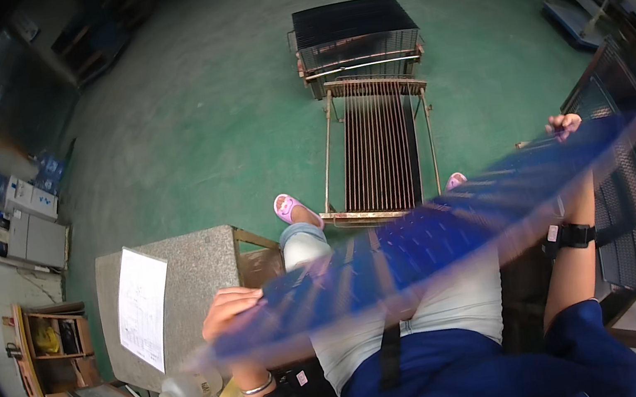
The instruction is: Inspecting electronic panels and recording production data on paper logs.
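Observation:
A long, thin blue panel (435, 242) with rows of small slots stretches across my lap, blurred by motion and tilted up toward the right. My left hand (231, 307) is closed on its left end, fingers over the upper edge. Near the other end, my right hand (564, 125) grips the far edge; only its fingertips show above the panel, and the rest is hidden behind it. In front of my feet stands a rusty metal rack (329, 154) with dark strips side by side between its rails.
Behind the rack sits a stack of dark panels (351, 20) on a frame. At left, a speckled table (202, 260) carries a white paper sheet (143, 308) near a white bottle (182, 392). Dark perforated panels (632, 188) lean at right, and a blue trolley (578, 20) stands beyond.

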Demonstrator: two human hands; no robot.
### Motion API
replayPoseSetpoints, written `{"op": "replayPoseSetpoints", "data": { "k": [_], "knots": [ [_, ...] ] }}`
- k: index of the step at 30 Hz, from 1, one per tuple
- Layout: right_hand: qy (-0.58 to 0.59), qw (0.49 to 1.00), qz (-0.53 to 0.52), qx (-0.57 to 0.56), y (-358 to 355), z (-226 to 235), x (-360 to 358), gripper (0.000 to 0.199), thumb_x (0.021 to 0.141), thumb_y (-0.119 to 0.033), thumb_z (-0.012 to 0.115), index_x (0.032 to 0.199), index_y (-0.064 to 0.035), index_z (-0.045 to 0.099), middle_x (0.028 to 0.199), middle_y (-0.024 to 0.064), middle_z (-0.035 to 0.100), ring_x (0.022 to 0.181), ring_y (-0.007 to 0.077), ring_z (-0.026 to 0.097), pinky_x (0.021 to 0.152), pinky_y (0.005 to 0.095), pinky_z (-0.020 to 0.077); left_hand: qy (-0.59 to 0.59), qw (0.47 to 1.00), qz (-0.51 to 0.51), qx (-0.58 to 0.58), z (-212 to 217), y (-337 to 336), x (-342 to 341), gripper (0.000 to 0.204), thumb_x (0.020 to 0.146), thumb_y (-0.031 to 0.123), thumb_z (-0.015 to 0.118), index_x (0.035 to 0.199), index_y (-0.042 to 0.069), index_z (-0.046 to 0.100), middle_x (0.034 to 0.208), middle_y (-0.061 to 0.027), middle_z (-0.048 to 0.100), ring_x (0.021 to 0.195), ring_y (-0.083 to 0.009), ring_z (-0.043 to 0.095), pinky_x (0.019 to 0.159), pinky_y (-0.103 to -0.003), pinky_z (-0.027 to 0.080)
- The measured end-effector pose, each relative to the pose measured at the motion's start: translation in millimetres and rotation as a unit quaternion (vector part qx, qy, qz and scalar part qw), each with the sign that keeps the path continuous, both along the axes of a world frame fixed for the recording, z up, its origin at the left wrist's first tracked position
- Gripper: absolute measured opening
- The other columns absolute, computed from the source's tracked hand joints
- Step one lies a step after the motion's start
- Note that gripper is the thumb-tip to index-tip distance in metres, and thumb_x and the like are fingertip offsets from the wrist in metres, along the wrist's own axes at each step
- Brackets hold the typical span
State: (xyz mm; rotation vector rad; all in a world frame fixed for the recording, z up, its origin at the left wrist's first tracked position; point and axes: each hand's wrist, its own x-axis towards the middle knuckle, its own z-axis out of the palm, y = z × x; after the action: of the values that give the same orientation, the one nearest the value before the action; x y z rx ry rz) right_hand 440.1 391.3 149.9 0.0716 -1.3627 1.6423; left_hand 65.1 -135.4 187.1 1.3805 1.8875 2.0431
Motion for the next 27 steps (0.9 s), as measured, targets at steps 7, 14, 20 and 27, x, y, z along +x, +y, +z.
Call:
{"op": "replayPoseSetpoints", "data": {
  "k": [7,14,20,27],
  "knots": [
    [0.026,0.971,0.025,-0.237,-94.5,49.3,-62.7,0.042,0.084,-0.028,0.05,0.113,0.001,0.056,0.113,0.0191,0.06,0.101,0.0313,0.06,0.083,0.0483,0.051,0.216,0.943,0.128,-0.219,9.8,14.7,16.7,0.027,0.071,-0.009,0.063,0.093,0.006,0.067,0.11,-0.0123,0.064,0.114,-0.032,0.054,0.095,-0.04,0.042],
    [-0.088,0.919,0.037,-0.383,-39.6,25.4,-24.3,0.039,0.091,-0.024,0.046,0.121,0.0011,0.045,0.109,0.0224,0.059,0.091,0.0291,0.064,0.076,0.0424,0.0558,0.126,0.953,0.146,-0.233,-17.7,25.2,16.9,0.034,0.077,-0.007,0.06,0.11,0.004,0.062,0.124,-0.0152,0.055,0.117,-0.0295,0.051,0.097,-0.039,0.042],
    [-0.113,0.975,-0.193,0.022,-56.8,0.0,-26.4,0.056,0.087,-0.017,0.059,0.131,0.0039,0.032,0.117,0.0205,0.049,0.107,0.0256,0.055,0.09,0.0382,0.0497,0.084,0.955,0.146,-0.244,-40.1,24.9,17.6,0.036,0.082,-0.006,0.056,0.118,0.0,0.057,0.124,-0.0163,0.055,0.111,-0.026,0.055,0.093,-0.034,0.045],
    [-0.064,0.982,-0.162,-0.075,-90.3,23.5,-48.8,0.04,0.093,-0.018,0.049,0.124,0.0052,0.041,0.112,0.0191,0.056,0.097,0.0207,0.061,0.085,0.034,0.052,-0.067,0.952,0.148,-0.26,-61.2,17.8,18.8,0.034,0.083,-0.005,0.056,0.117,-0.003,0.056,0.111,-0.0174,0.06,0.097,-0.0233,0.061,0.083,-0.032,0.05]
  ]
}}
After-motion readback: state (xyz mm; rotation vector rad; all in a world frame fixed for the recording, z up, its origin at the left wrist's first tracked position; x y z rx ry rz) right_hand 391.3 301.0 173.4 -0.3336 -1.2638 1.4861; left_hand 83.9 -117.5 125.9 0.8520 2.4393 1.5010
